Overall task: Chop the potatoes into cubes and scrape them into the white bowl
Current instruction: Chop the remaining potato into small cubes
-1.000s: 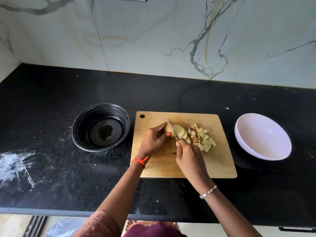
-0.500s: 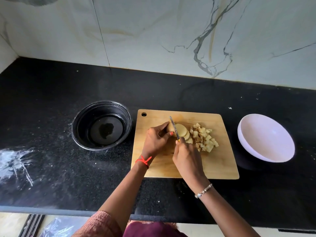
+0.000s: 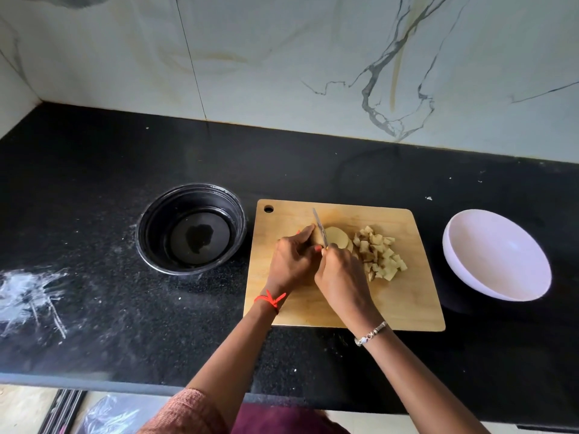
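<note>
A black bowl [image 3: 191,228] is noted at left. On the cutting board [image 3: 407,308], the potato [image 3: 336,237] is pinned by the curled left hand [image 3: 293,261]; the knife [image 3: 319,226] is gripped by the closed right hand [image 3: 341,277]. Cubes [image 3: 380,253] are heaped beside; the white bowl [image 3: 496,255] is unfilled. The knife handle is hidden

A cutting board [image 3: 404,311] lies between a pot [image 3: 147,233] at left and a bowl [image 3: 470,277] at right.
</note>
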